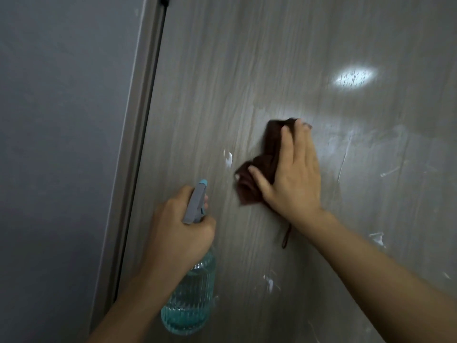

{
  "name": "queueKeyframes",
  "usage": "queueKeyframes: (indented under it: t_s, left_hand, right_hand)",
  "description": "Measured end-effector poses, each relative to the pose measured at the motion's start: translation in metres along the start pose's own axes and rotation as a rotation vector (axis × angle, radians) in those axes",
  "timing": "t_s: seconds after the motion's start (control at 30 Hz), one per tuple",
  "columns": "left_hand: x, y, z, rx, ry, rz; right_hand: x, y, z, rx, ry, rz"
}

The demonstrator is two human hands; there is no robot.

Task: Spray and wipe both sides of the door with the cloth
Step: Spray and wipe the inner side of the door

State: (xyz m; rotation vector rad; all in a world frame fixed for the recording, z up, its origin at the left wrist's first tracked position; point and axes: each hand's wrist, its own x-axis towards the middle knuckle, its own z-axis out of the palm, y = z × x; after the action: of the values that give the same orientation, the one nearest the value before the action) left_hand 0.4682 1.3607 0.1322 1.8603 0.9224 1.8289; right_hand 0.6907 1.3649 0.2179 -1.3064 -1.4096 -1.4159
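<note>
A grey wall (57,144) fills the left side, and next to it runs the pale door frame (133,134) with a dark gap along its edge. The left hand (178,233) is wrapped around the neck of a spray bottle (190,293), its fingers curled tight on it; the ribbed clear bottle holds blue liquid, and its grey and blue nozzle points up toward the door (247,58). The wood-grain door takes up the rest, wet and streaked, with a bright reflection at upper right. The right hand (294,174) lies flat, fingers stretched out, pressing a brown cloth (259,167) against the door's middle.
</note>
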Motion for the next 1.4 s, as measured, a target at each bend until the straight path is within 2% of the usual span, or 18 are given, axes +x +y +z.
queueKeyframes:
  t_s: [0.07,0.1,0.2,0.27,0.33,0.47,0.6,0.67,0.83,0.9,0.97,1.07,1.17,1.23,1.3,1.4]
  left_hand:
    - [-0.001,-0.001,0.000,0.004,-0.009,-0.002]
    - [0.000,-0.001,-0.001,0.008,-0.009,0.000]
    - [0.002,-0.003,-0.003,-0.011,0.001,-0.007]
    - [0.003,-0.004,-0.005,-0.033,0.005,-0.017]
    - [0.004,-0.004,-0.007,-0.036,0.013,-0.012]
    - [0.004,-0.006,-0.006,-0.016,0.001,-0.016]
    - [0.006,-0.011,-0.003,-0.041,0.013,-0.059]
    - [0.008,-0.010,-0.004,-0.061,0.032,-0.077]
    - [0.008,-0.009,-0.009,-0.038,0.084,-0.043]
    - [0.008,-0.008,-0.013,-0.040,0.084,-0.045]
    - [0.009,-0.005,-0.018,-0.039,0.071,-0.041]
    - [0.011,-0.001,-0.019,-0.041,0.079,-0.031]
    - [0.011,-0.003,-0.017,-0.029,0.074,-0.052]
    - [0.010,-0.003,-0.018,-0.024,0.075,-0.056]
    - [0.010,-0.002,-0.019,-0.006,0.091,-0.038]
    - [0.011,-0.004,-0.021,0.005,0.108,-0.030]
  right_hand:
    - [-0.001,-0.011,0.001,0.013,-0.002,0.070]
    - [-0.011,-0.016,0.003,0.016,-0.030,0.018]
    - [-0.055,-0.022,0.007,0.021,-0.173,-0.297]
    - [-0.060,-0.011,0.007,-0.018,-0.184,-0.407]
    - [-0.041,-0.002,0.009,-0.030,-0.122,-0.341]
    - [0.008,-0.011,0.011,-0.008,0.017,-0.044]
    - [0.028,-0.037,0.019,0.003,0.049,0.063]
    - [0.024,-0.046,0.020,0.009,0.010,-0.046]
    - [-0.028,-0.031,0.019,0.008,-0.212,-0.641]
    - [-0.026,-0.013,0.018,-0.030,-0.227,-0.731]
    - [-0.001,-0.003,0.018,-0.033,-0.146,-0.605]
    - [0.048,-0.015,0.014,-0.043,-0.002,-0.196]
    - [0.058,-0.045,0.018,0.010,0.006,0.031]
    - [0.042,-0.059,0.023,0.030,-0.001,0.029]
    - [0.011,-0.066,0.025,0.029,-0.054,-0.060]
    - [-0.038,-0.060,0.026,0.010,-0.150,-0.371]
